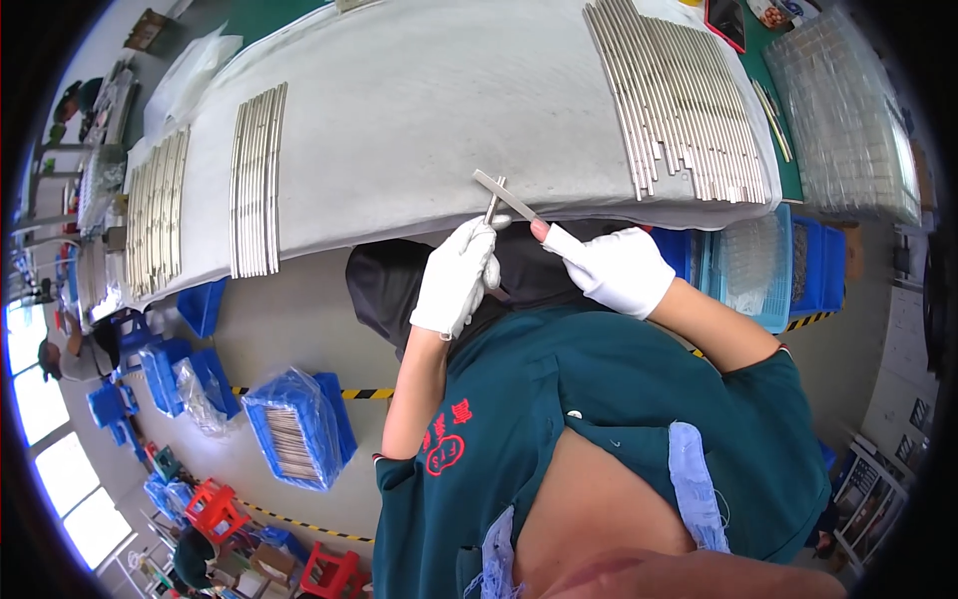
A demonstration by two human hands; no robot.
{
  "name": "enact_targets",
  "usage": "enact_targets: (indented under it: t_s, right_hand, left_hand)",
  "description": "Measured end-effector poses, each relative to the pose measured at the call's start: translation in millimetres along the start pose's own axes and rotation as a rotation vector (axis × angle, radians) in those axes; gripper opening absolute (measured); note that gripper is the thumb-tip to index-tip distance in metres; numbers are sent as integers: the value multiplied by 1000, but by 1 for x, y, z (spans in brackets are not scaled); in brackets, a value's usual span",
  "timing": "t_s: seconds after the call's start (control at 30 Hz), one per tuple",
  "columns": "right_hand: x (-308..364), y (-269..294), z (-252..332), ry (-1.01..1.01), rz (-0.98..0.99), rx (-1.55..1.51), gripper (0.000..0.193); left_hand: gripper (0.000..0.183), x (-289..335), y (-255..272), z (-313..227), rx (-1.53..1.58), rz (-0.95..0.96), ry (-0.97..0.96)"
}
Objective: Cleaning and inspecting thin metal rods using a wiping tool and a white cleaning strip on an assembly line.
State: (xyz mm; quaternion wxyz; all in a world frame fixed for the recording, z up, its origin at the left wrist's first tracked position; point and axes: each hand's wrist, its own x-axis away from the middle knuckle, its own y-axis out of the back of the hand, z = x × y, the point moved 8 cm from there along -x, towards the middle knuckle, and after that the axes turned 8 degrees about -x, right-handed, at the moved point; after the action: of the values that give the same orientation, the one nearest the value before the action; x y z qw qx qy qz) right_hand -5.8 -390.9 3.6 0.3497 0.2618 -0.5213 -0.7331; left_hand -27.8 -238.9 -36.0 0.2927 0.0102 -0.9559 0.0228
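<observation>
In a white glove, my left hand is closed around a thin silvery metal rod, whose top end sticks up past the fingers. My right hand, gloved in white with a bare fingertip showing, grips a flat grey metal strip, perhaps a file. The strip slants up to the left and crosses the rod near its tip; whether they touch is hard to tell. Both hands are at the near edge of a table with a pale grey cloth.
Metal rods lie in rows at the table's right, with further bundles at left and far left. Clear plastic trays and a phone are at the right. Blue bins stand below; a bagged blue crate is on the floor.
</observation>
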Motion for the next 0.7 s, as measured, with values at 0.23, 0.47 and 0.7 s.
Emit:
enact_targets:
  t_s: [0.23, 0.47, 0.7]
  right_hand:
    - [-22, 4, -14, -135, -135, -283, 57]
    - [-12, 15, -1, -500, 164, -1550, 50]
    - [-9, 73, -7, -537, -57, -1518, 36]
  left_hand:
    - [26, -1, -2, -1, -7, 12, -106]
    - [22, 37, -37, -44, -698, 191, -404]
    - [23, 62, -22, -82, -921, -57, -759]
